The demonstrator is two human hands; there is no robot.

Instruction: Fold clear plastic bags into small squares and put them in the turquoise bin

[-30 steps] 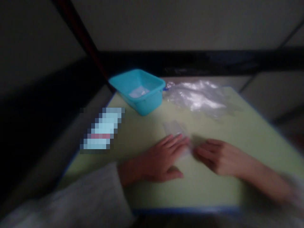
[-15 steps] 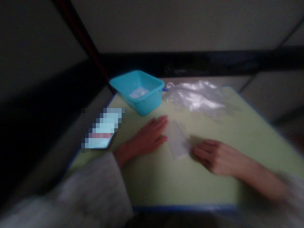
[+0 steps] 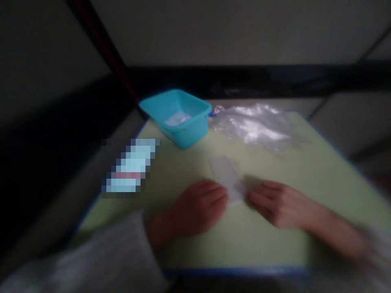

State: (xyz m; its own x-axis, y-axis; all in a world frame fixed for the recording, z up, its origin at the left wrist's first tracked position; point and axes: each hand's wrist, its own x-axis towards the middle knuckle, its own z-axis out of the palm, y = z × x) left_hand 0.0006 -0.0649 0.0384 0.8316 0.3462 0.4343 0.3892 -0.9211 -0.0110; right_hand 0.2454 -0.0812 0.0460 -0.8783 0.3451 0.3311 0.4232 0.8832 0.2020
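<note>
A small translucent plastic bag (image 3: 227, 173) lies flat on the pale green table, between my two hands. My left hand (image 3: 203, 207) is closed, its curled fingertips at the bag's near left edge. The fingers of my right hand (image 3: 275, 202) are pressed together at the near right corner of the bag. Blur hides how each set of fingers grips the thin plastic.
Farther back stands a turquoise plastic basket (image 3: 192, 134) with a whitish packet (image 3: 177, 119) inside. Right of it lies a crumpled heap of clear plastic (image 3: 256, 124). A pixelated phone-like screen (image 3: 131, 167) is at the table's left edge. Blue edging (image 3: 238, 270) borders the table (image 3: 244, 244).
My left hand has come down from the bag's far left side to its near left edge, and its fingers have curled closed. My right hand and the bag have hardly moved.
</note>
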